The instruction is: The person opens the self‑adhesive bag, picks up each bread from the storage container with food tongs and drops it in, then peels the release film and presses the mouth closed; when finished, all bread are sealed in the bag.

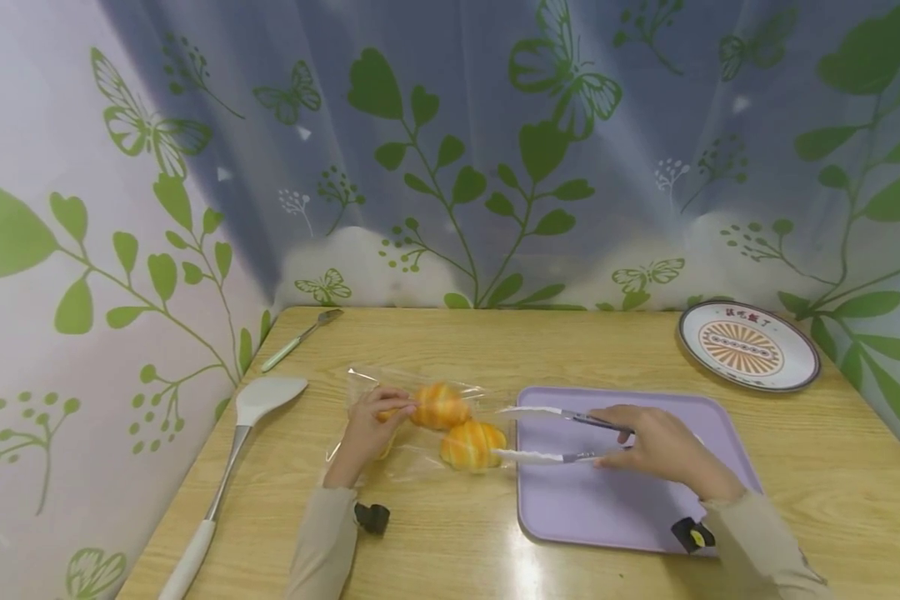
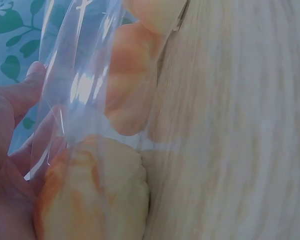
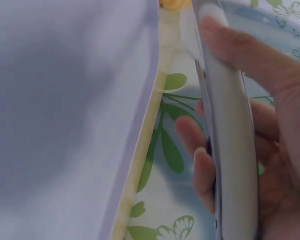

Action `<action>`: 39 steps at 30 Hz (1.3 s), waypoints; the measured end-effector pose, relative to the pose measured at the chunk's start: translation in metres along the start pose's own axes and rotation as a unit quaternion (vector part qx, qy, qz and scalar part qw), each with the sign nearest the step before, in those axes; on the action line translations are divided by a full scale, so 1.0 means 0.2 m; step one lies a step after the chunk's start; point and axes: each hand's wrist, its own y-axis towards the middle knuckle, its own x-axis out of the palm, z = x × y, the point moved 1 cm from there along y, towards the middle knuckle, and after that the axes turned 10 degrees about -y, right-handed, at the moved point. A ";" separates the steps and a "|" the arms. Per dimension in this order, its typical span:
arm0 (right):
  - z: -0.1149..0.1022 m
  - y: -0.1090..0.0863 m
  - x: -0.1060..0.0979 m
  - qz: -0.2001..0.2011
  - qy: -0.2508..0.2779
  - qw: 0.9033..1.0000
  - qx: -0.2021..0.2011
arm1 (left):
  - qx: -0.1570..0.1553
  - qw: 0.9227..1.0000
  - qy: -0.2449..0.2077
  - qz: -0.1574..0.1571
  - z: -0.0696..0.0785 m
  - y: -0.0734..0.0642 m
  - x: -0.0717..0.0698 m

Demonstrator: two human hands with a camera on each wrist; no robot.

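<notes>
1. Bread rolls (image 1: 442, 407), croissant-shaped, yellow-orange with paler bands, three visible: grouped mid-worktop, left of the tray; two lie well in view overhead, the third mostly behind the left hand.
2. Worktop (image 1: 495, 342), pale wood grain, bright glare along the near edge.
3. Curtain (image 1: 450, 242), blue and white behind the worktop, paler at left, printed with green leaves, sprigs and butterflies.
4. Clear plastic bag (image 2: 82, 87), creased and shiny; the bread rolls show through its film.
5. Tray (image 1: 570, 508), lavender, rectangular, rounded corners, raised rim; right of the bag, beneath the right hand.
6. Plate (image 1: 798, 350), white, dark rim, orange sunburst and red lettering; far right corner of the worktop.
7. Spatula (image 1: 227, 473), white head and handle, metal shank; along the left edge.
8. Fork-like utensil (image 1: 300, 338), pale green handle, metal head; far left corner.
9. Tongs (image 1: 598, 422), metal, white tips, arms parted; tips directed at the bread rolls, the nearer tip just beside one of them.
10. Hands, two, beige sleeves, black device at each wrist. Right hand (image 1: 663, 446): grips the tongs between thumb and fingers. Left hand (image 1: 366, 433): at the bag's left part, touching the film; whether it pinches cannot be told.
</notes>
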 end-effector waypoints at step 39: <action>-0.18 0.14 0.16 0.087 -0.016 0.990 -0.113 | -0.029 0.995 -0.020 -0.094 0.06 0.06 -0.04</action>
